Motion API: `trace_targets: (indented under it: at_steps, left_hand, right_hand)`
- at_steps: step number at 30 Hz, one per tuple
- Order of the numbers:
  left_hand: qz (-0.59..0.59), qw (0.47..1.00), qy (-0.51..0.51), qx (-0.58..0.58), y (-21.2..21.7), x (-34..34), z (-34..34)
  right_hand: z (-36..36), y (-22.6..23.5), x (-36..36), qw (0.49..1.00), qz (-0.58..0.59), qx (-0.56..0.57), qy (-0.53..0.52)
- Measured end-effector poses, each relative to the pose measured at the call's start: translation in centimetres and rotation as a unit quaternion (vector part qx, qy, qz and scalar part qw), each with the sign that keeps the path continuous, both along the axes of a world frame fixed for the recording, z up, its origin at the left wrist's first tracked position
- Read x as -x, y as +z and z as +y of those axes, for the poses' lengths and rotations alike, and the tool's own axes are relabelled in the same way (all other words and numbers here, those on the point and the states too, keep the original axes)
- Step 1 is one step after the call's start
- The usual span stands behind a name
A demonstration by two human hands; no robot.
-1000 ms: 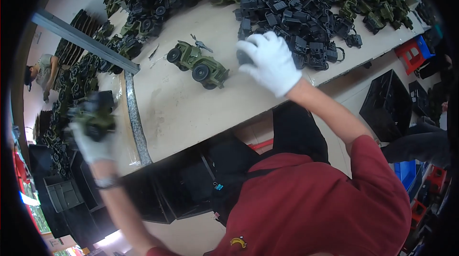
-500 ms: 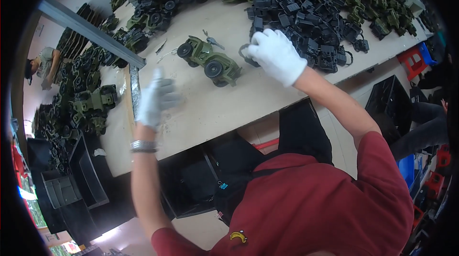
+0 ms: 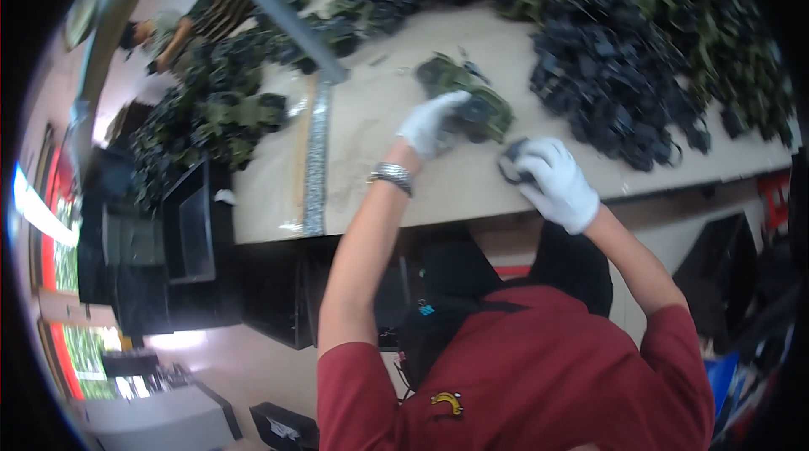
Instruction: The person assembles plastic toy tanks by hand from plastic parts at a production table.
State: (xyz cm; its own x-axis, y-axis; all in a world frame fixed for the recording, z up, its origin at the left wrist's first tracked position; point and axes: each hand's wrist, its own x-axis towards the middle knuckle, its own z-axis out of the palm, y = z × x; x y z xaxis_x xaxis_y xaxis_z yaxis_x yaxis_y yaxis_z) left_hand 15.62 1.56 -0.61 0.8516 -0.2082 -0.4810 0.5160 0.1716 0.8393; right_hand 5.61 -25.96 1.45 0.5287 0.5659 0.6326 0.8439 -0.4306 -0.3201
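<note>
Right hand (image 3: 559, 186) grips black part (image 3: 511, 162) near the surface's (image 3: 371, 186) front edge, while left hand (image 3: 431, 124) meets green toy vehicle (image 3: 499, 113), perhaps steadying it, grip too blurred to tell.

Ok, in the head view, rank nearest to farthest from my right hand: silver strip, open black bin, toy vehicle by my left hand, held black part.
1. Black part: in right hand.
2. Toy vehicle: ahead and left.
3. Silver strip: farther left.
4. Open black bin: leftmost.
</note>
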Motion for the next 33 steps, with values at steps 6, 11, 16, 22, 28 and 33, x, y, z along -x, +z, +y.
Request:
trace_targets:
  at_steps: [6, 11, 16, 22, 28, 33]
  left_hand:
    - [0.014, 0.972, 0.029, -0.232, 3.8, -1.3, -1.6]
    - [-0.040, 0.984, 0.048, -0.168, 2.2, -1.3, -1.9]
    - [-0.140, 0.979, 0.119, 0.088, 2.2, 2.3, -2.5]
    - [-0.211, 0.932, 0.203, 0.215, 4.9, 9.8, -5.2]
    - [-0.263, 0.918, 0.242, 0.171, 4.5, 12.7, -6.7]
    - [-0.260, 0.919, 0.236, 0.181, 4.5, 13.7, -6.4]
  right_hand:
    - [0.1, -0.3, -1.8, 0.987, 0.116, 0.093, -0.061]
    - [0.1, -0.1, -1.7, 0.981, 0.133, 0.131, -0.058]
    - [-1.7, -0.3, 0.2, 0.981, 0.095, 0.110, -0.129]
    - [0.6, 3.8, 1.2, 0.950, 0.144, -0.266, -0.073]
    - [1.3, 4.6, 2.9, 0.929, 0.239, -0.283, -0.017]
    - [1.1, 4.3, 3.6, 0.927, 0.270, -0.260, -0.003]
